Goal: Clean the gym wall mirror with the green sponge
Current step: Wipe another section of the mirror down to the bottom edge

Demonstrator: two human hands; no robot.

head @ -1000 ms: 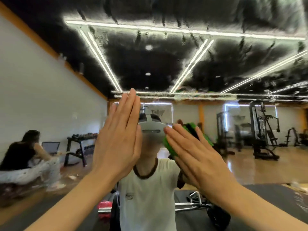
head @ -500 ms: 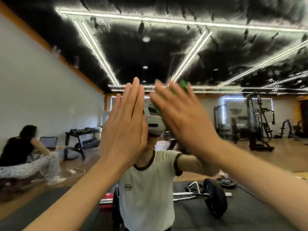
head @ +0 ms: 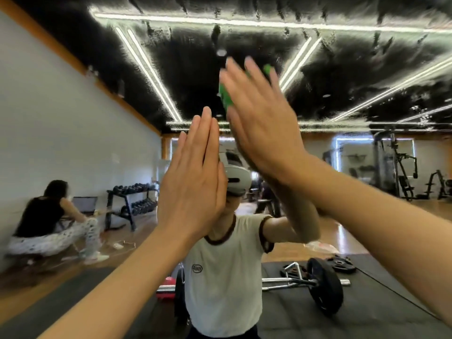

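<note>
The gym wall mirror (head: 347,69) fills the view, and its upper part is smeared with wet streaks. My right hand (head: 263,121) is raised high, its straight fingers pressing the green sponge (head: 225,97) flat against the glass. Only the sponge's left edge and a bit of its top show past my fingers. Just below and to the left, my left hand (head: 193,184) lies flat on the mirror with its fingers together and holds nothing.
Reflected in the glass are my own body in a white T-shirt (head: 222,277), a barbell (head: 322,287) on black mats, a dumbbell rack (head: 137,199), a crouching person (head: 51,223) at left and gym machines (head: 396,172) at right.
My right hand has slid the sponge upward across the mirror, from chest height to above my reflected head. My left hand has stayed flat on the glass.
</note>
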